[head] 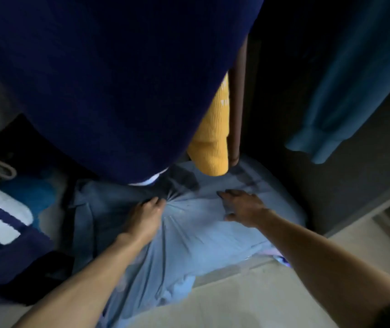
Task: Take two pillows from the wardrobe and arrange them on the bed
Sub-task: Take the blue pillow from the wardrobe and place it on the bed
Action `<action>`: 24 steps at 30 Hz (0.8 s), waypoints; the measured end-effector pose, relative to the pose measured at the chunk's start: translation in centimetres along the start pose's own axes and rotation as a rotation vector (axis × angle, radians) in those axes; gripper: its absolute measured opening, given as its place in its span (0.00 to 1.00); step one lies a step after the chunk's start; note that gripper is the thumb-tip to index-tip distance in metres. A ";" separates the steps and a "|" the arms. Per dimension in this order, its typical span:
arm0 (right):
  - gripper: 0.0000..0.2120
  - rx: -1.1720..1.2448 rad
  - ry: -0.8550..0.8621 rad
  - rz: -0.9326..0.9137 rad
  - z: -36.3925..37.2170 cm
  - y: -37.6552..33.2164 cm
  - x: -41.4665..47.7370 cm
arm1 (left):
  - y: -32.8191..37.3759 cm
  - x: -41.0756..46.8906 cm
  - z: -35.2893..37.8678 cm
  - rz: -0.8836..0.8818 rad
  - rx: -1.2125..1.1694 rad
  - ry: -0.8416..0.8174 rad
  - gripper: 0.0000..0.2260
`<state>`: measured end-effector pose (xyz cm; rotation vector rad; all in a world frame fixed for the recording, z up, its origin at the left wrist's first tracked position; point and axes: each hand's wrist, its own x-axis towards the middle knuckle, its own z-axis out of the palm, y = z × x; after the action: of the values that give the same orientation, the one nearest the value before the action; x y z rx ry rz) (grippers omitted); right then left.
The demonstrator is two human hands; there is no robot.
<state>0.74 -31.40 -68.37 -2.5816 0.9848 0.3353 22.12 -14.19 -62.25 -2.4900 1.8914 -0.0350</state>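
Pale-blue pillow (196, 233) lay directly under both hands, long axis left-right; left hand (145, 217) bunched its cover, right hand (242, 205) spread flat alongside.

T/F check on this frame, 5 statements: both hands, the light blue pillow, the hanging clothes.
1. The left hand has bunched the fabric of the light blue pillow in its grip. True.
2. The right hand holds the yellow garment. False: it lies spread on top of the pillow, well below the garment.
3. The pillow is already on the bed. False: it lies at the bottom of the wardrobe, under hanging clothes.
4. A dark navy garment hangs above the left hand. True.
5. The teal garment hangs left of the navy one. False: it hangs far right.
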 end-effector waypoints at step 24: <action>0.12 -0.112 0.089 -0.148 -16.7 -7.9 -23.6 | 4.8 -15.0 -23.1 -0.154 -0.036 -0.174 0.17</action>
<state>-9.56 -18.73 -43.22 -2.7731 0.8186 0.2440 12.87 -1.00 -39.40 -2.5618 1.6474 0.2085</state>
